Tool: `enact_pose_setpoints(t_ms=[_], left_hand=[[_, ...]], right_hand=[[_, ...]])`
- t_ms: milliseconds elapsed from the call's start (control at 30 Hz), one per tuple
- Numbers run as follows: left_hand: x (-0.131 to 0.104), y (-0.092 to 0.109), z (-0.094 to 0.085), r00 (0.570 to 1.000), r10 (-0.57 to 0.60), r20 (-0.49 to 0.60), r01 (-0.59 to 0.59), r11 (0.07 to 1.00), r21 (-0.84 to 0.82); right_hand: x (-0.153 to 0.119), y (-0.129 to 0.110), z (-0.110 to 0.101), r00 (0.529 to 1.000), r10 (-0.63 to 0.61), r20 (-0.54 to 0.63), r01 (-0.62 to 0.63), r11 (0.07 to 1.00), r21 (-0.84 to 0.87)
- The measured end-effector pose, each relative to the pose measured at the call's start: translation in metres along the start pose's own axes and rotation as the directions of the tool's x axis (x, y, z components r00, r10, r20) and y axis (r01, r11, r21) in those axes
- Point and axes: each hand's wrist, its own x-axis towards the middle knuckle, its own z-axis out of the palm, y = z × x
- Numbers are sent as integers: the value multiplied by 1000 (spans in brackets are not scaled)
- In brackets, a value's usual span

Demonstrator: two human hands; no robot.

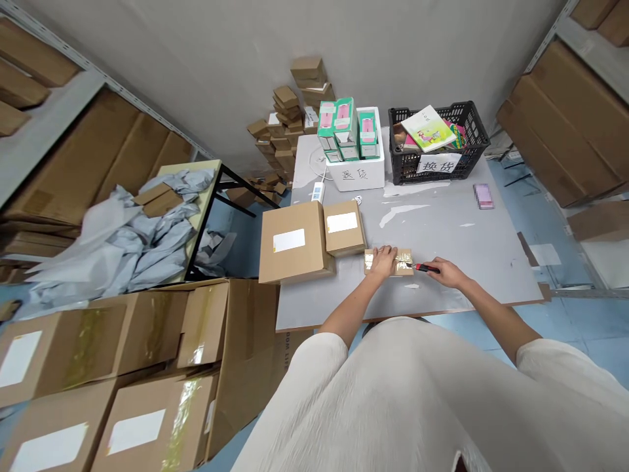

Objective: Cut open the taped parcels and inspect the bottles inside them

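A small cardboard box (403,269) with shiny clear tape along its top lies near the front edge of the table (472,262). My left hand (384,261) holds it down from above, its fingers bent toward the far edge. In my right hand (448,271), the fingers are closed round a red and black utility knife (426,267). The knife points left, its tip at the taped top near the box's right end; how deep the blade sits cannot be made out.
Left of my hands stand a larger labelled box (299,262) and a medium box (346,246). Behind are a white foam box (356,176) of green-pink packages and a black crate (437,172) with books. A power strip (318,191) lies nearby. A big carton (246,367) of parcels stands at left.
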Motion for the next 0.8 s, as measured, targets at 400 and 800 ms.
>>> enact_pose_setpoints(t_ms=[400,800], left_hand=[[-1,5,17,998,14,-65,-11,999,41],[-6,1,26,995,28,-100,-24,999,41]], right_hand=[[7,5,20,994,22,-108,-22,1000,9],[-2,25,20,982,-20,-189,-6,990,-138]])
